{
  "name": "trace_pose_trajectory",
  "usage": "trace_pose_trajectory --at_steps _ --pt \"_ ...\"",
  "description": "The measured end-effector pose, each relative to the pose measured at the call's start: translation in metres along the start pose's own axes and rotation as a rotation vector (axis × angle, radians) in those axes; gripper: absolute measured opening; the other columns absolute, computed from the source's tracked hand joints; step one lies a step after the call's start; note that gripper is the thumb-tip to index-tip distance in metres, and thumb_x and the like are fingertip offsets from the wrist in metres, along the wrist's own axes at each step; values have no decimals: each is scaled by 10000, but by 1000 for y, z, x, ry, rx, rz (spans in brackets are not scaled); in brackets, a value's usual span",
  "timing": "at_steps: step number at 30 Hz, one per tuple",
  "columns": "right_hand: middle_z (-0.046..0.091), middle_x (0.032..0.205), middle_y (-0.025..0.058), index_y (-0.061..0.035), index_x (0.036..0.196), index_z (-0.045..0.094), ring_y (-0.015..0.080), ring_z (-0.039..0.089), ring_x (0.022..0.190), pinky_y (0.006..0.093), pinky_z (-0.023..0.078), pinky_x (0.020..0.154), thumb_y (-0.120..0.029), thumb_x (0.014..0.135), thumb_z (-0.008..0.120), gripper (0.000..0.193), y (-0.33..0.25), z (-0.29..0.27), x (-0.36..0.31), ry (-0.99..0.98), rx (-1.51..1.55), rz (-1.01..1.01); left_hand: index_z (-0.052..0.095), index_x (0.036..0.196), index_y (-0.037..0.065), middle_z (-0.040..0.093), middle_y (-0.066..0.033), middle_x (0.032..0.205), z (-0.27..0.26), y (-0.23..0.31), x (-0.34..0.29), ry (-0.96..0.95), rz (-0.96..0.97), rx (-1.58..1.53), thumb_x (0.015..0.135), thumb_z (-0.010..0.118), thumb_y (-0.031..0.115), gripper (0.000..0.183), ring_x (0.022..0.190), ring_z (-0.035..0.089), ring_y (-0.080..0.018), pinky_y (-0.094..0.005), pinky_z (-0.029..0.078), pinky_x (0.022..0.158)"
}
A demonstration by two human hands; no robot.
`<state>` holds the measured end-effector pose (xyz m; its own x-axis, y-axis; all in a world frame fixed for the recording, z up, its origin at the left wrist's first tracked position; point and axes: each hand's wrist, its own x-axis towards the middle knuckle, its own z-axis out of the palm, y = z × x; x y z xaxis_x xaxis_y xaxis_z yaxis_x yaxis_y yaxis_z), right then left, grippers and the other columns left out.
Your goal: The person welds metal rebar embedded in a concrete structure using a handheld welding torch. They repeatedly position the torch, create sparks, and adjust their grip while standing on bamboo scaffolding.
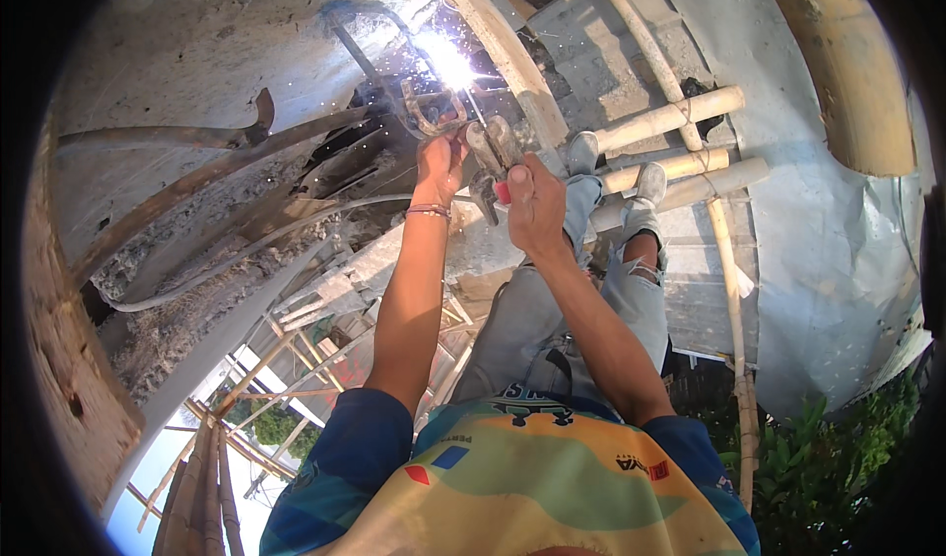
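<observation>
From where I stand, a curved metal bar [158,138] stretches in from the left, along a rough concrete surface [217,64]. Next comes the left hand [439,165], its fingers curled up near the lower end of a U-shaped metal piece [409,103]; with the glare and sparks so close, I can't tell whether they grip it. The piece sits just below a blinding welding arc [448,62], where a thin welding rod [477,108] points. That rod juts from an electrode holder [498,144], and the right hand [537,206] has its fingers closed around the handle, thumb on top. Farther right, bamboo poles [670,123] lie lashed beside the feet. I'd judge the weld is being run now; the next move calls for a steady wrist, easing the rod inward as it burns.
</observation>
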<state>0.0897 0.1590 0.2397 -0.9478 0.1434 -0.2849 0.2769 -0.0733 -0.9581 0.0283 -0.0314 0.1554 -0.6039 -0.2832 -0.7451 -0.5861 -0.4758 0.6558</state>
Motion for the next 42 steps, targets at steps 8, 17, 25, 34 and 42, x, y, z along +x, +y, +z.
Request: trace_pose_trajectory --at_steps 8,17,25,34,42 --pt "641 607 78 18 897 588 234 676 623 344 483 567 -576 955 438 616 -3 3 -1 22 44 36 567 1102 1 622 -117 982 -16 0 8 136 -50 4 966 475 131 210 817 626 -200 -298 551 682" --pt "634 602 89 10 885 588 261 654 591 359 476 560 -601 951 419 637 4 4 1 0 8 -3 563 1078 -9 624 -124 1036 -13 3 -4 179 -40 47 937 501 42 162 848 637 -189 -271 552 713" --pt "595 590 97 9 841 579 214 665 592 335 475 538 -670 926 409 705 1 -3 -13 14 189 -9 599 1133 -7 612 -110 1093 -13 21 -118 105 480 639 942 519 17 208 896 645 -206 -287 533 775" --pt "524 644 199 13 837 571 401 531 610 432 391 564 -539 970 425 586 -6 -15 -18 69 -8 -10 654 1021 43 532 -139 1241 -7 263 -383 696 2212 1644 843 712 45 187 1124 532 -304 -390 473 886" --pt "517 640 201 22 835 560 374 504 600 428 395 581 -474 977 446 528 -8 -14 -14 86 46 -73 618 1173 99 588 -72 1218 -33 373 -390 1410 2227 1433 896 602 537 518 1124 540 -211 -494 242 1037"
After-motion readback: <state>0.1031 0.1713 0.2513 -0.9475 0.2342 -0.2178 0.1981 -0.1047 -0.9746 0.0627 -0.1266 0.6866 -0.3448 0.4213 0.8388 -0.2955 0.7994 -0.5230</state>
